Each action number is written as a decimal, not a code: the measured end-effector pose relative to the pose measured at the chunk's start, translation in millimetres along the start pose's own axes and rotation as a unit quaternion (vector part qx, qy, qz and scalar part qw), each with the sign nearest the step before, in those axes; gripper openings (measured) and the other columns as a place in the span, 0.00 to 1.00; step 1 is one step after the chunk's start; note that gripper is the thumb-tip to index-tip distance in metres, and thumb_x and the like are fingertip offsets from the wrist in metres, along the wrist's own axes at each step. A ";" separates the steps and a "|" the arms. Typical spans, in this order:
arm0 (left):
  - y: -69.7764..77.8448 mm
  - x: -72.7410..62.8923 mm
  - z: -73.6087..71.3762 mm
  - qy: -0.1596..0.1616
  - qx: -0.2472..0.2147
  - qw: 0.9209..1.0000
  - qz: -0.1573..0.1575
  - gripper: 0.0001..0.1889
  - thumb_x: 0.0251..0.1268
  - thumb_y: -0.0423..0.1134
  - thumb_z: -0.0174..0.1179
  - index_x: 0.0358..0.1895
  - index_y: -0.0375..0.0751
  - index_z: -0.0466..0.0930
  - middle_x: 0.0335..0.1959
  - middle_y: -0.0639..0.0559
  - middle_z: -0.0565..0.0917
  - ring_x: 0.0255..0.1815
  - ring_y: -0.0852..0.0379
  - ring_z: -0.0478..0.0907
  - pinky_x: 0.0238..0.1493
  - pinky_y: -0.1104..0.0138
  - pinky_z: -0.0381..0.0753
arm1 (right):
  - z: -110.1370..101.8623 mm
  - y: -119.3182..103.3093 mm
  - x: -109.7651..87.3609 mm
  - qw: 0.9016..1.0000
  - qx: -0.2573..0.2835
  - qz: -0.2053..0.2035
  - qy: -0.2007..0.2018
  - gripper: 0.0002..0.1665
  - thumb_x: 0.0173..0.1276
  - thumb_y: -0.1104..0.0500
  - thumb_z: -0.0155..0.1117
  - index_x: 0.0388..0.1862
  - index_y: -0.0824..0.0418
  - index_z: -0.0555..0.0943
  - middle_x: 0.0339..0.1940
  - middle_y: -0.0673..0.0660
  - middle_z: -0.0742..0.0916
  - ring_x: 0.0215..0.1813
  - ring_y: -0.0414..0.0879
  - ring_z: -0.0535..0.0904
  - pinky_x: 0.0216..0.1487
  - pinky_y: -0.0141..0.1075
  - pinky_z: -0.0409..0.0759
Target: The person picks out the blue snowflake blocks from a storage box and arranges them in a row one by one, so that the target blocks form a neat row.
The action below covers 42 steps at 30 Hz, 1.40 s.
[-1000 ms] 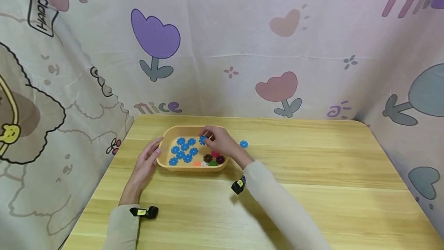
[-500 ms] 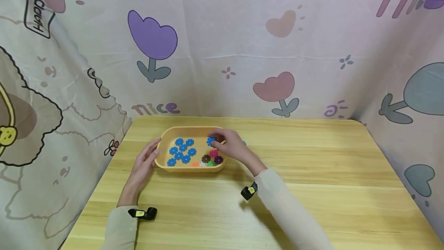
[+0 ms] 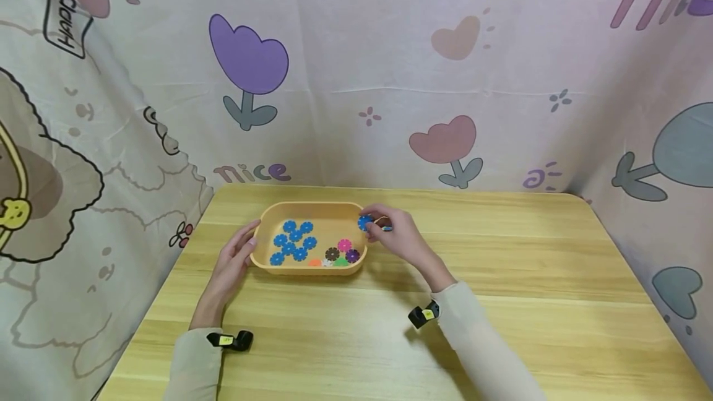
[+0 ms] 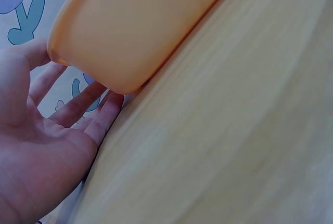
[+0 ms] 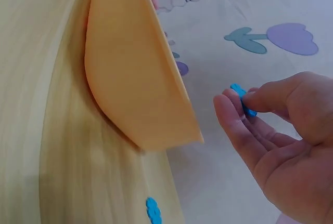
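Note:
My left hand (image 3: 229, 265) holds the left end of a yellow-orange plastic tray (image 3: 309, 270); in the left wrist view the thumb reaches over the rim and fingertips lie against the outer wall (image 4: 119, 31). Thumb and fingers of my right hand (image 3: 403, 237) pinch a blue snowflake disc (image 3: 364, 223) at the tray's right end. From the right wrist view that pinched disc (image 5: 243, 100) is raised beside the rim. Another blue snowflake disc (image 5: 153, 211) lies on the table, mostly covered by my right hand in the head view.
Inside the tray, several blue discs (image 3: 295, 236) spread on the left. Pink (image 3: 344, 245), brown (image 3: 332, 254), purple (image 3: 352, 255), green, white and orange discs gather at its front right. The wooden table (image 3: 501, 289) ends at a printed curtain (image 3: 345, 67).
My right hand has carried the blue disc rightward from above the tray's inside to its right end. The pink disc shows fully now. My left hand stays at the tray.

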<state>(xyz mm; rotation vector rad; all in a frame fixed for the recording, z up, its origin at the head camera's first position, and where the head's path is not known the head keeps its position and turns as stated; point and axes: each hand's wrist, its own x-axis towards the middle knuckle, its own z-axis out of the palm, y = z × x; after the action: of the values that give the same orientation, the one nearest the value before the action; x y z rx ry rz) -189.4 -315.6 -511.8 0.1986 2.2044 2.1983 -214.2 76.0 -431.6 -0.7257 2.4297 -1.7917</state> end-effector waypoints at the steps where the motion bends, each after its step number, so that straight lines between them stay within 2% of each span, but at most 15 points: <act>1: 0.0 0.0 -0.1 0.001 0.000 1.000 0.000 0.28 0.85 0.44 0.47 0.81 0.41 0.57 0.78 0.30 0.57 0.66 0.60 0.73 0.60 0.71 0.79 | -2.4 0.6 -1.5 1.000 0.001 0.000 0.004 0.15 0.74 0.71 0.62 0.57 0.65 0.83 0.41 0.61 0.87 0.38 0.54 0.88 0.40 0.49 0.89; 5: 0.8 0.3 -0.2 0.004 -0.001 1.000 0.000 0.28 0.85 0.44 0.48 0.81 0.41 0.57 0.78 0.30 0.57 0.66 0.61 0.73 0.60 0.72 0.79 | -10.6 3.7 -7.2 1.000 0.001 0.011 0.017 0.18 0.73 0.72 0.63 0.60 0.67 0.82 0.41 0.62 0.88 0.40 0.55 0.89 0.43 0.55 0.88; 10: 1.7 0.6 0.0 0.005 0.000 1.000 -0.001 0.28 0.85 0.44 0.48 0.81 0.42 0.58 0.78 0.30 0.57 0.67 0.60 0.72 0.60 0.72 0.79 | -18.8 5.7 -14.1 0.999 -0.002 0.022 0.035 0.22 0.69 0.73 0.66 0.61 0.66 0.81 0.42 0.63 0.88 0.44 0.64 0.87 0.44 0.57 0.87; 13: 2.0 0.5 0.2 0.006 0.002 1.000 -0.002 0.28 0.85 0.44 0.48 0.81 0.42 0.58 0.78 0.30 0.57 0.68 0.58 0.71 0.60 0.72 0.78 | -24.0 7.2 -17.8 0.998 -0.010 0.018 0.052 0.23 0.67 0.74 0.68 0.61 0.66 0.82 0.43 0.62 0.88 0.46 0.63 0.87 0.46 0.50 0.88; 17: 2.1 1.2 0.4 0.004 0.003 1.000 -0.004 0.28 0.85 0.44 0.48 0.81 0.42 0.58 0.79 0.30 0.56 0.69 0.57 0.69 0.61 0.72 0.78 | -31.4 11.5 -23.0 0.997 -0.014 0.018 0.078 0.23 0.67 0.74 0.68 0.60 0.66 0.83 0.43 0.62 0.88 0.47 0.56 0.86 0.47 0.37 0.88; 27: 1.9 1.1 -0.5 0.007 0.008 1.000 -0.007 0.29 0.85 0.45 0.48 0.81 0.43 0.58 0.79 0.32 0.56 0.70 0.56 0.68 0.61 0.71 0.78 | -45.7 33.6 -28.0 0.993 -0.034 0.041 0.109 0.24 0.66 0.74 0.69 0.61 0.67 0.82 0.45 0.64 0.87 0.49 0.55 0.85 0.48 0.34 0.86; 30: 1.9 1.1 0.0 0.007 0.008 1.000 -0.008 0.29 0.85 0.46 0.48 0.81 0.43 0.58 0.79 0.32 0.56 0.70 0.57 0.68 0.61 0.71 0.78 | -49.5 39.7 -29.5 0.991 -0.042 0.045 0.119 0.23 0.66 0.74 0.69 0.61 0.67 0.82 0.45 0.64 0.87 0.48 0.55 0.85 0.49 0.34 0.86; 32: 1.9 1.2 0.3 0.008 0.007 1.000 -0.010 0.29 0.84 0.46 0.48 0.81 0.43 0.58 0.79 0.32 0.56 0.69 0.57 0.68 0.61 0.72 0.78 | -50.2 37.4 -31.3 0.990 -0.047 0.047 0.122 0.23 0.66 0.75 0.69 0.60 0.69 0.82 0.45 0.66 0.87 0.48 0.58 0.84 0.50 0.38 0.86; 37: 0.7 1.2 -0.8 0.006 0.000 1.000 -0.010 0.28 0.84 0.45 0.48 0.81 0.44 0.58 0.79 0.32 0.56 0.68 0.60 0.71 0.61 0.71 0.78 | -48.5 50.8 -31.9 0.988 -0.070 0.064 0.120 0.22 0.65 0.75 0.69 0.58 0.70 0.82 0.43 0.66 0.85 0.47 0.57 0.83 0.51 0.44 0.87; 42: 0.3 1.8 -0.1 0.005 -0.002 1.000 -0.010 0.28 0.85 0.45 0.48 0.81 0.44 0.58 0.79 0.32 0.56 0.66 0.61 0.71 0.61 0.71 0.78 | -47.5 68.0 -31.5 0.986 -0.086 0.087 0.115 0.20 0.66 0.74 0.70 0.57 0.68 0.83 0.44 0.63 0.85 0.48 0.55 0.82 0.51 0.43 0.86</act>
<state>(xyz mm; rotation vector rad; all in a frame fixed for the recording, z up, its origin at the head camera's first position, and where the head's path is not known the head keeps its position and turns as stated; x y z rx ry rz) -191.1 -315.5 -511.4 0.1654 2.1954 2.1982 -223.8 146.0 -485.4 -0.3161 2.7217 -1.7015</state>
